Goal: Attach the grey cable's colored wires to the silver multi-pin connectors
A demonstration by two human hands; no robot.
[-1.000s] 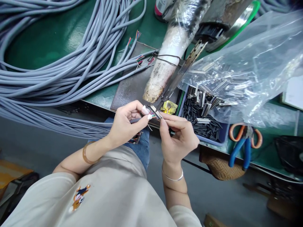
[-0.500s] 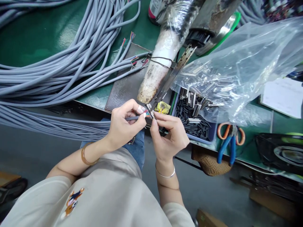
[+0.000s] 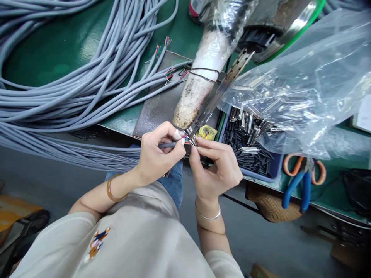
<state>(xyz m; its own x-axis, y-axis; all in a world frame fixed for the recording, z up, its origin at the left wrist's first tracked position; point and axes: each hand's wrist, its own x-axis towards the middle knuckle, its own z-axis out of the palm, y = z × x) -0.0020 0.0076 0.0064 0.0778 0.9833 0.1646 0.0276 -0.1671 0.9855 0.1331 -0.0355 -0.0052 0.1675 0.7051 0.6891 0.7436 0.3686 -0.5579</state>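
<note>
My left hand [image 3: 159, 152] pinches the end of a grey cable [image 3: 168, 145], whose thin coloured wires fan out past the fingertips. Between thumb and fingers, my right hand [image 3: 216, 166] grips a small metal connector [image 3: 190, 136] with a row of pins. The wires touch the connector's pin side. Just above it, a thin metal tip on a perforated metal shaft [image 3: 228, 77] reaches down to the pins. A taped white cylinder [image 3: 199, 73] with a scorched end stands beside the shaft. A yellow piece [image 3: 207, 132] lies right of the connector.
Bundles of grey cable [image 3: 72, 88] cover the left of the green table [image 3: 171, 36]. On the right are a blue tray [image 3: 257, 175] of black sleeves and metal connectors, a clear plastic bag [image 3: 313, 88], orange-handled scissors [image 3: 292, 164] and blue-handled pliers [image 3: 304, 189].
The view has shifted, so the scene sits further right in the picture. Both hands keep their hold on the cable and connector, with little change between them.
</note>
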